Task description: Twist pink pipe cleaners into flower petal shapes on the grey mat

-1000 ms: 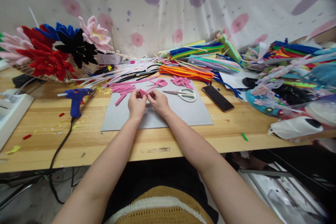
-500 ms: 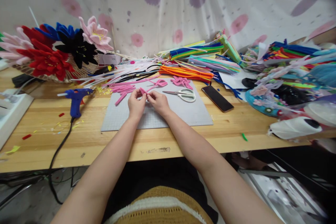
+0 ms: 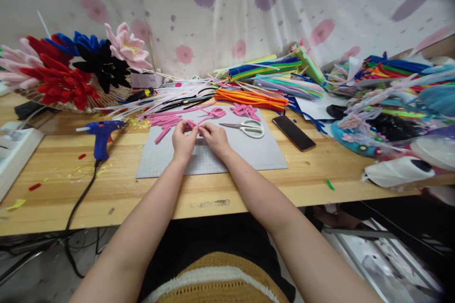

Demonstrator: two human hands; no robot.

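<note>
Mat edge: my grey mat point(image 3: 245, 158) stops short of the wooden table's point(image 3: 149, 208) front edge
Open room: bare mat nearer me; scissors point(image 3: 253, 129) to my right
Pink piece point(image 3: 192, 124): between my fingertips, over the mat
Left hand point(image 3: 184, 143): pinched on it
Right hand point(image 3: 215, 140): likewise

A fuzzy pink piece point(image 3: 192, 124), partly hidden, slants between both hands point(image 3: 184, 142) point(image 3: 215, 140) above the grey mat point(image 3: 249, 156).

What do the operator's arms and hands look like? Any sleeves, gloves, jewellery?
Left hand and right hand are ungloved, with no watch or bracelet visible. Both arms are bare as far as the view shows, no sleeves or cables. Rings and nail details: too small to tell.
</note>
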